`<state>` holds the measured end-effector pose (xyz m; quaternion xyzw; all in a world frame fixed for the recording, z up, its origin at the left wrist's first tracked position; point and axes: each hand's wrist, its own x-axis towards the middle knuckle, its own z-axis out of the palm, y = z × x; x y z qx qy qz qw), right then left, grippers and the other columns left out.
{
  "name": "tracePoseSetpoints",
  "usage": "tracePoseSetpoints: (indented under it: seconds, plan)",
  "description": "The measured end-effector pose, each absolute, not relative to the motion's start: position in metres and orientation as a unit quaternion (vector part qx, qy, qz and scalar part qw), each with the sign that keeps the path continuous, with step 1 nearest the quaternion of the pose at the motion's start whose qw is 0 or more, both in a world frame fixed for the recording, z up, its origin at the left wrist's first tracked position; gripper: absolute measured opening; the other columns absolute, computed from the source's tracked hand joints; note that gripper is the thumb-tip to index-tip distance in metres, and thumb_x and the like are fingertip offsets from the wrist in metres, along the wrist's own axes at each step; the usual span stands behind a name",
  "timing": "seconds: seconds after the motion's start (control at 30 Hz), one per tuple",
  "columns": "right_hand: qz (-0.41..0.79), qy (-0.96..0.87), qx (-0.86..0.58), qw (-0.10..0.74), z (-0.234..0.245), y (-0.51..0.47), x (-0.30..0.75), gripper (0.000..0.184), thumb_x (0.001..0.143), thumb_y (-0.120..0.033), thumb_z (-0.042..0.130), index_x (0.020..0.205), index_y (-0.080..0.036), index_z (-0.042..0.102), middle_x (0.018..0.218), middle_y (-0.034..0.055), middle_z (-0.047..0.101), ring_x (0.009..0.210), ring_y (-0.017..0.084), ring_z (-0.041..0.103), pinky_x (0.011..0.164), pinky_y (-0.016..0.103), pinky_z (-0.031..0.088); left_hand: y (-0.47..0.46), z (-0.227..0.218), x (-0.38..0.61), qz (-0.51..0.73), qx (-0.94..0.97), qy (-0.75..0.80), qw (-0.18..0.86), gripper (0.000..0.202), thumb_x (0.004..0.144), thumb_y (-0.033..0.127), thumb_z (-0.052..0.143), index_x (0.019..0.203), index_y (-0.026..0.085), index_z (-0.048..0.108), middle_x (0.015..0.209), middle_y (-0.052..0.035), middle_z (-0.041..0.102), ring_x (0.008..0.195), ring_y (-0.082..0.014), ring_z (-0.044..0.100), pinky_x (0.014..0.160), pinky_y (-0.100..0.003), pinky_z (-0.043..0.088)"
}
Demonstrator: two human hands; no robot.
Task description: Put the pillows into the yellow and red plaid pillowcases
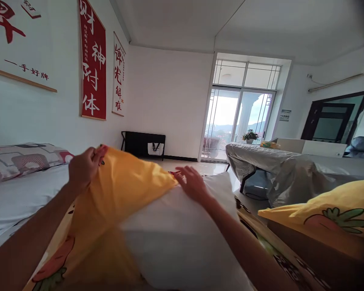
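Observation:
A yellow pillowcase (124,173) printed with carrots lies partly over a white pillow (182,230) in front of me. My left hand (86,167) is closed around the pillowcase's upper left edge and lifts it. On the upper part of the pillow rests my right hand (194,184), its fingers stretched and apart beside the pillowcase's right tip. Whether its fingertips touch the cloth I cannot tell. The pillow's lower left part is hidden under the yellow cloth.
Left, a patterned pillow (27,159) lies on a white one (33,198). Another yellow carrot-print pillow (336,210) is at the right. Behind it stands a table (261,155) covered in plastic, bearing a potted plant (250,136). A black folded table (136,143) leans at the far wall.

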<state>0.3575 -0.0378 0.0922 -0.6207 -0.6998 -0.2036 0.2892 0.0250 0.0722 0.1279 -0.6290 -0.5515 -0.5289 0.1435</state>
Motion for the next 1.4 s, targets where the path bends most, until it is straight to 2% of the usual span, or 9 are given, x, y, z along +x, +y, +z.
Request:
tracePoseSetpoints:
  seconds: [0.13,0.23,0.33,0.47,0.6,0.73,0.93,1.07,1.4]
  plan:
    - [-0.138,-0.815,-0.536,0.170,-0.019,-0.045,0.346,0.060,0.089,-0.058,0.047,0.142,-0.031,0.038,0.139,0.0106,0.049,0.127,0.029,0.042,0.106,0.049,0.028,0.095,0.045,0.057,-0.442,-0.760,-0.440,0.183,0.041,0.095,0.033,0.028,0.114,0.009,0.055,0.104,-0.0148,0.063,0.102,-0.0298,0.057,0.086,-0.043,0.043]
    - [-0.092,-0.815,-0.560,0.117,-0.075,-0.034,0.355,0.091,0.076,-0.068,0.057,0.149,-0.025,0.025,0.153,0.0177,0.027,0.139,0.036,0.024,0.110,0.055,0.021,0.082,-0.016,0.096,-0.339,-0.879,-0.293,0.162,0.030,0.091,0.029,0.038,0.108,0.026,0.063,0.110,0.0003,0.068,0.104,-0.0164,0.060,0.089,-0.028,0.043]
    - [-0.124,-0.812,-0.559,0.118,-0.103,-0.023,0.370,0.106,0.070,-0.064,0.066,0.152,-0.026,0.012,0.156,0.0178,0.016,0.142,0.039,0.018,0.110,0.058,0.020,0.073,-0.057,0.122,-0.213,-0.945,-0.226,0.100,0.036,0.095,0.034,0.038,0.128,0.031,0.053,0.132,-0.0021,0.058,0.120,-0.0188,0.053,0.095,-0.033,0.038]
    - [-0.293,-0.788,-0.524,0.139,-0.128,-0.021,0.381,0.077,0.084,-0.037,0.062,0.148,-0.039,0.021,0.151,0.0128,0.034,0.135,0.039,0.034,0.101,0.056,0.030,0.076,-0.070,0.125,-0.209,-0.942,-0.258,0.045,0.038,0.096,0.038,0.036,0.130,0.030,0.049,0.135,-0.0053,0.054,0.122,-0.0207,0.049,0.096,-0.037,0.033]
    - [-0.396,-0.770,-0.483,0.132,-0.136,-0.016,0.380,0.057,0.091,-0.022,0.051,0.144,-0.033,0.034,0.119,0.0126,0.062,0.106,0.029,0.058,0.088,0.046,0.041,0.068,-0.057,0.130,-0.185,-0.939,-0.281,0.071,0.030,0.093,0.037,0.039,0.102,0.021,0.063,0.106,-0.0077,0.066,0.102,-0.0237,0.057,0.090,-0.042,0.035]
    - [-0.324,-0.810,-0.479,0.098,-0.099,0.000,0.369,0.035,0.092,-0.023,0.052,0.126,-0.029,0.052,0.093,0.0052,0.065,0.082,0.020,0.060,0.071,0.034,0.045,0.038,-0.051,0.148,-0.091,-0.939,-0.307,0.127,0.050,0.090,0.051,0.038,0.073,0.016,0.069,0.076,-0.0117,0.069,0.084,-0.0272,0.062,0.093,-0.051,0.035]
    - [-0.256,-0.819,-0.513,0.035,0.001,0.018,0.324,0.025,0.093,-0.019,0.045,0.113,-0.026,0.059,0.098,0.0072,0.064,0.077,0.019,0.062,0.061,0.030,0.044,0.000,-0.060,0.186,-0.119,-0.941,-0.315,0.024,0.047,0.079,0.022,0.053,0.125,0.019,0.057,0.114,-0.0143,0.066,0.097,-0.0304,0.062,0.092,-0.049,0.040]
    - [-0.254,-0.824,-0.506,0.020,0.041,0.030,0.287,0.024,0.093,-0.018,0.043,0.106,-0.022,0.063,0.094,0.0097,0.065,0.076,0.021,0.064,0.060,0.030,0.046,-0.011,-0.037,0.211,-0.160,-0.919,-0.361,-0.010,0.033,0.082,0.020,0.044,0.101,0.011,0.070,0.102,-0.0196,0.069,0.099,-0.0342,0.061,0.093,-0.051,0.038]
    - [-0.098,-0.872,-0.477,-0.049,-0.039,0.024,0.309,0.022,0.084,-0.026,0.058,0.104,-0.028,0.068,0.091,0.0030,0.071,0.080,0.020,0.067,0.063,0.026,0.047,0.023,-0.050,0.132,-0.145,-0.925,-0.349,0.039,0.018,0.073,0.023,0.050,0.080,0.015,0.065,0.086,-0.0129,0.066,0.090,-0.0298,0.058,0.087,-0.050,0.035]
